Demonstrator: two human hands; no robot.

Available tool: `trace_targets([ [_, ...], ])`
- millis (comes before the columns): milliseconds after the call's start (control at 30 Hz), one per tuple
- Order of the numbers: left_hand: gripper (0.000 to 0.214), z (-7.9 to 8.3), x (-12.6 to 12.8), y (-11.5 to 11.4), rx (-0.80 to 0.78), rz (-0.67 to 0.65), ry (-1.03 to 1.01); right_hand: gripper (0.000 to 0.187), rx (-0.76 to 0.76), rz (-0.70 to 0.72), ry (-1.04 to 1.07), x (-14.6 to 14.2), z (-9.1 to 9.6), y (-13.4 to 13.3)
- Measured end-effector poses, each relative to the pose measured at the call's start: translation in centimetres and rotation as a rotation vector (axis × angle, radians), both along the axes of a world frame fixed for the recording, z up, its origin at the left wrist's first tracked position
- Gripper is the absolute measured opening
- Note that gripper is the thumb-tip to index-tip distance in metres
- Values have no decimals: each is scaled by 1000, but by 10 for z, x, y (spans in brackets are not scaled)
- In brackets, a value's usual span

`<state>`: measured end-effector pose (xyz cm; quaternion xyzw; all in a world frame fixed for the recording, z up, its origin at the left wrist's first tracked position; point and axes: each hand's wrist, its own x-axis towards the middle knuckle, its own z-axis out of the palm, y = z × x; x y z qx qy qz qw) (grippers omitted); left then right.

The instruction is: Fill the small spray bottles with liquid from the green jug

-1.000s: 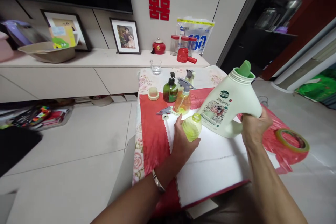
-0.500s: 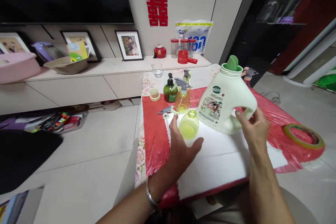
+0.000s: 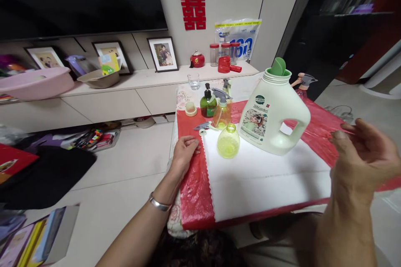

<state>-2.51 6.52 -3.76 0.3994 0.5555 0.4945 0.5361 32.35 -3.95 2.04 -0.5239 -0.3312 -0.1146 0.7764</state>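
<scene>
A big pale green detergent jug (image 3: 273, 113) with a green spout stands upright on a white sheet (image 3: 263, 179) laid over red plastic. Just left of it stands a small yellow-green bottle (image 3: 228, 143) with no cap. My left hand (image 3: 184, 152) rests on the red plastic at the table's left edge, fingers loosely curled, holding nothing; a grey spray trigger head (image 3: 203, 127) lies just beyond it. My right hand (image 3: 365, 156) hovers in the air right of the jug, fingers apart and empty.
Behind the bottle stand an orange spray bottle (image 3: 221, 112), a dark green pump bottle (image 3: 208, 102), a small lidded jar (image 3: 191, 109) and a glass (image 3: 194, 81). A low cabinet (image 3: 125, 91) with photo frames runs along the wall. Bags and books lie on the floor at left.
The jug was set down upright and my right hand let go and pulled back to the right. My left hand released the small bottle and moved left to the table's edge.
</scene>
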Motion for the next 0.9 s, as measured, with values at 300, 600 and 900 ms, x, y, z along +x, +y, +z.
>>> trace_targets([
  [300, 39, 3, 13, 7, -142, -168, -105, 56, -19, 79, 43, -30, 20, -13],
  [600, 58, 7, -2, -16, -116, -256, -273, 48, -140, 171, -23, -63, 27, -23],
  [900, 51, 46, -20, -40, -3, -335, -450, 20, -435, 533, -204, -87, 24, -29],
])
